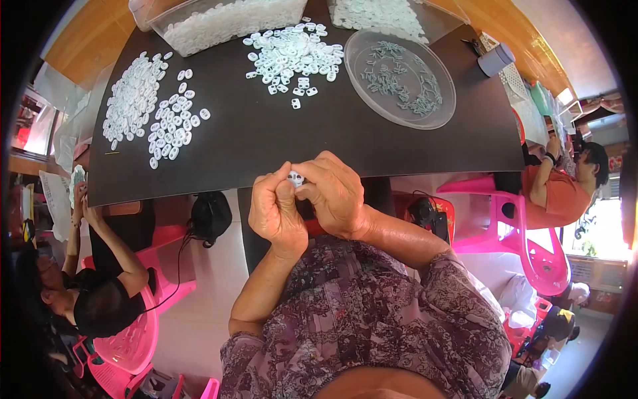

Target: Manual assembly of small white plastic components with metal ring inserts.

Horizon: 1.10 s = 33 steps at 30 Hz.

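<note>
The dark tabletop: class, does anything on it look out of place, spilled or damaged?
One oddity: a thin yellowish strip lies near the left edge of the dark tabletop, unlike the white pieces heaped nearby. Nothing looks plainly spilled or damaged.

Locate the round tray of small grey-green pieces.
In the head view, the round tray rests on the right side of the dark table, beyond the right hand, between the middle heap of white pieces and the grey cylindrical container.

A workshop: heaps of white plastic parts (292,56) on a dark table (232,146), co-workers (558,193) at either side.
</note>
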Motion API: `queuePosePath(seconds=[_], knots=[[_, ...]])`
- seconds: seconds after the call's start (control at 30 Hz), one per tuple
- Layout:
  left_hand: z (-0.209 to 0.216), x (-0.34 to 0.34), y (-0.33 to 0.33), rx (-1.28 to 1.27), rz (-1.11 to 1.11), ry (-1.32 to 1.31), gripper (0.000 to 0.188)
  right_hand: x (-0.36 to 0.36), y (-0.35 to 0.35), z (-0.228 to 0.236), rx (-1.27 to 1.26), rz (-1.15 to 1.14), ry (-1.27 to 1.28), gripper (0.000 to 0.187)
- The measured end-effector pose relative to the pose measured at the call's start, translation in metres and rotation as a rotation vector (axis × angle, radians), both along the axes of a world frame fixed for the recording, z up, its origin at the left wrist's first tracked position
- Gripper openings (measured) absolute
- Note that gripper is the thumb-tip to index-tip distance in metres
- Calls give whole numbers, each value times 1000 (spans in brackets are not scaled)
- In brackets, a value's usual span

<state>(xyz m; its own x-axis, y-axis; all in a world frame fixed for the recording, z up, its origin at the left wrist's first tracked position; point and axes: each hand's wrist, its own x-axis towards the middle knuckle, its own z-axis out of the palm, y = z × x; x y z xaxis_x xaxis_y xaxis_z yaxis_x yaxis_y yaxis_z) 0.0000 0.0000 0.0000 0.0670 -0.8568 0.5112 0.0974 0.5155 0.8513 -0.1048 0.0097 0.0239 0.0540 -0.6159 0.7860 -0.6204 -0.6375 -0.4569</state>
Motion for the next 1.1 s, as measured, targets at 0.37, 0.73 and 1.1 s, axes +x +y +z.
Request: queuePosePath(seconds=[0.37, 0.73, 1.1], knots=[[-7, -8, -2, 169, -46, 66, 22, -1, -7, -15, -22, -55, -70, 24], [18, -9, -34, 144, -103, -219, 19, -38, -11, 14, 190, -77, -102, 20], [13, -46, -113, -319, 201, -1119, 15, -192, -92, 97, 63, -622, -6, 21]])
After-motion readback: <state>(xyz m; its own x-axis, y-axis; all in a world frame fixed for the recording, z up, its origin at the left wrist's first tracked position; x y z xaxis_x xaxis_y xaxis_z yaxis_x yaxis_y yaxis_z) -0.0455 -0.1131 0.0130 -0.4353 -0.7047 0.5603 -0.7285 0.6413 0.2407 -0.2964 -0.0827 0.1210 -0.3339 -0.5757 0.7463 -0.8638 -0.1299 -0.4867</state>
